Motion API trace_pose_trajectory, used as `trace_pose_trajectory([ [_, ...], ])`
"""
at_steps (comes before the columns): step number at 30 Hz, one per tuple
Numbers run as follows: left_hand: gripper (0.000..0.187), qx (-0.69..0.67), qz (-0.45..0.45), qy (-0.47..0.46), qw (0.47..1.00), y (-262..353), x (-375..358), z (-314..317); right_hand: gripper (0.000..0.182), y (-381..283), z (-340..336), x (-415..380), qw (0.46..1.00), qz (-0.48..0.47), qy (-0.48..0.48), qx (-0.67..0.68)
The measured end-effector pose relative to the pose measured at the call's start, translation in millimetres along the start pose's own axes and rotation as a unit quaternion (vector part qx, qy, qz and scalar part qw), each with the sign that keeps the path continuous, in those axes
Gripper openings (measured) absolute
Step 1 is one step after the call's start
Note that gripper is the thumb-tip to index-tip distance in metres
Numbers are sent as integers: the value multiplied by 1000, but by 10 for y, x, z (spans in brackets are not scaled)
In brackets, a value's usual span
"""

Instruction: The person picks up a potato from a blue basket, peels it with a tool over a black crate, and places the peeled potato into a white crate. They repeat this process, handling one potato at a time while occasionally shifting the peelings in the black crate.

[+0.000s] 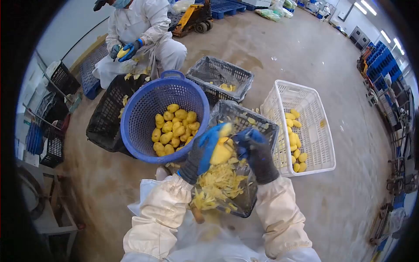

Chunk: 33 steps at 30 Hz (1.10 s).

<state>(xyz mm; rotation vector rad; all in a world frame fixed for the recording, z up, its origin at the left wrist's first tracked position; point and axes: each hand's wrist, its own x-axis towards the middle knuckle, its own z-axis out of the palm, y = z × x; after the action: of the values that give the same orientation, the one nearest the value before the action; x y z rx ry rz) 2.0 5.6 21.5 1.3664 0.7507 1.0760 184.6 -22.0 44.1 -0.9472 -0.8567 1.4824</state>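
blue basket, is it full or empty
Partly full: the basket has potatoes heaped low inside, and its bare wall rises above them.

No text, label, brand, number or sign can be read.
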Motion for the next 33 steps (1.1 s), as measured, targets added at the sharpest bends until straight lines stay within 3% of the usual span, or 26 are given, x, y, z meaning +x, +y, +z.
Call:
trace_pose_trajectory([
  [2,46,-20,-25,-21,999,94,-47,-5,19,10,-95,33,1000,0,7,-14],
  [4,46,-42,-46,-40,997,122,-59,-16,22,-67,-326,176,991,-58,115,37],
  [6,46,85,25,-41,995,66,-12,-49,22,-36,-187,83,989,-103,98,36],
  [8,46,125,77,-45,988,-56,25,-60,29,-63,71,-22,993,-2,12,-120],
  [10,46,166,119,-57,977,-86,-28,-47,20,196,-372,188,986,-74,131,-73],
  [11,46,-10,8,-51,999,-23,-50,-20,18,122,-437,216,988,-73,135,-34],
  [12,46,-186,-102,-43,976,15,-50,0,16,72,-464,234,988,-73,137,4],
  [13,46,-187,-98,-41,977,-24,-19,9,16,-2,-361,191,988,-74,134,1],
  [15,48,-466,-167,21,869,-148,17,0,20,-90,-24,-3,995,-52,80,17],
  [16,48,-464,-167,24,869,-130,3,1,20,-56,53,-52,995,-51,79,19],
  [18,49,-598,-184,-43,779,-81,-18,8,17,14,171,-128,991,-75,-43,-101],
  [20,50,-590,-156,-73,789,-293,-6,-19,20,169,301,-179,934,-171,-90,-301],
  [21,50,-507,-191,19,840,-392,-8,4,19,224,262,-121,974,-109,-77,-183],
  [22,50,-415,-224,110,875,-440,-31,28,19,211,163,-24,974,-108,-77,-182],
  [23,51,-601,-226,-56,764,-293,-129,-58,17,138,13,97,986,-108,20,-129],
  [24,51,-602,-227,-57,764,-215,-122,-30,16,81,-97,150,985,-107,116,-74],
  [26,50,-540,-262,-157,784,-127,-63,-1,14,22,-180,130,991,-107,74,-8],
  [28,52,-524,-251,-116,805,-79,-54,17,13,-8,-95,87,993,-103,25,52],
  [30,55,-598,-279,11,751,233,-41,113,14,33,181,-55,995,-48,-28,-84],
  [31,58,-527,-222,-50,819,-39,-75,19,17,105,142,0,990,-41,-44,-129],
  [32,58,-527,-223,-50,818,-174,-73,-22,17,121,88,54,990,-40,-43,-128],
  [33,58,-536,-245,-103,801,-268,-70,-48,17,98,-1,110,979,-115,36,-163],
])
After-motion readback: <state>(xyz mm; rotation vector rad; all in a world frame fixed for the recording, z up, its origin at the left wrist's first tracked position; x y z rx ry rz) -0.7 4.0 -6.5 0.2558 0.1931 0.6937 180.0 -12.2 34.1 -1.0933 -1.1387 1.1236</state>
